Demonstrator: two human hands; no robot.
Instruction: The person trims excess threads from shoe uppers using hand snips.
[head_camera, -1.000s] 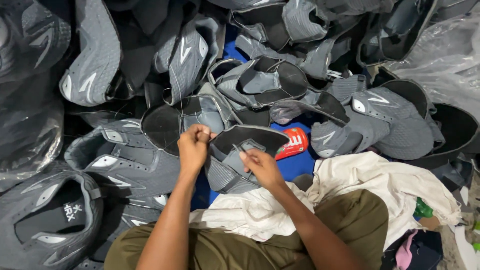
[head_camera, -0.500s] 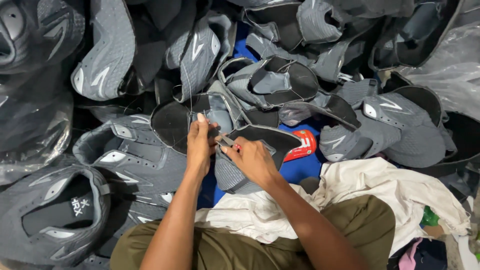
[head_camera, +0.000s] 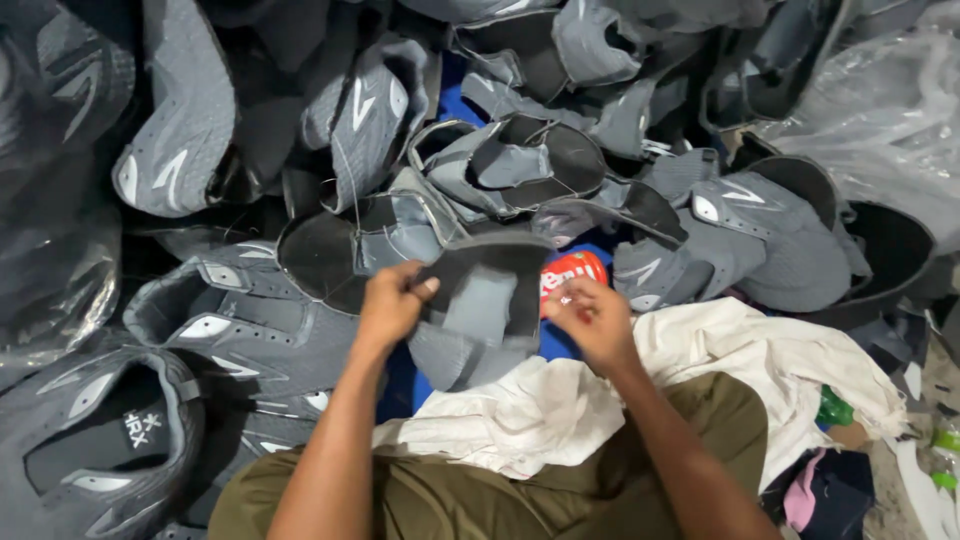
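Hands first: I see my left hand pinching the left edge of a grey shoe upper, thumb on top and fingers curled under it, so that hand is closed on the piece. My right hand sits just right of the upper, fingers curled narrow around something small; I cannot tell what it grips, or whether it touches the upper. The upper hangs near the middle of the scene, dark lining facing up, above my lap. A white cloth lies over my olive trousers, near and to the right. A small red packet rests just beyond my right hand on blue sheeting. A heap of grey uppers surrounds all this, far and left, with clear plastic wrap at far right.
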